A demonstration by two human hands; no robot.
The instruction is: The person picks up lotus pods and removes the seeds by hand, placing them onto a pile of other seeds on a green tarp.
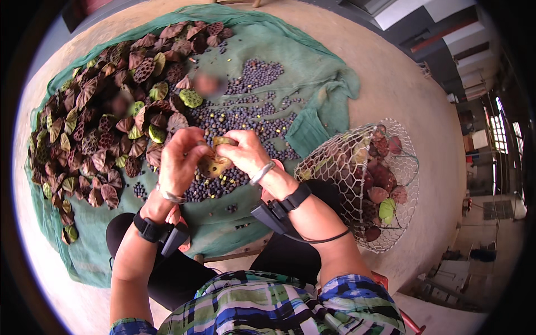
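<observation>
Both of my hands meet over the green mesh cloth (pixel 247 215), on a torn yellowish lotus seed pod (pixel 214 167). My left hand (pixel 182 157) has its thumb and fingertips pinched at the pod's left edge; what lies between them is too small to tell. My right hand (pixel 246 151) grips the pod's right side, with a curled piece of its wall (pixel 224 141) between thumb and fingers. Dark loose lotus seeds (pixel 251 123), some yellow-green ones among them, are spread under and beyond my hands.
A large heap of brown and green lotus pods (pixel 96 130) covers the cloth's left side. At the right, a wire-mesh basket (pixel 360 184) lies tilted beside my knee with more pods inside. Pale floor (pixel 435 167) surrounds the cloth. Part of a red stool (pixel 412 322) shows at lower right.
</observation>
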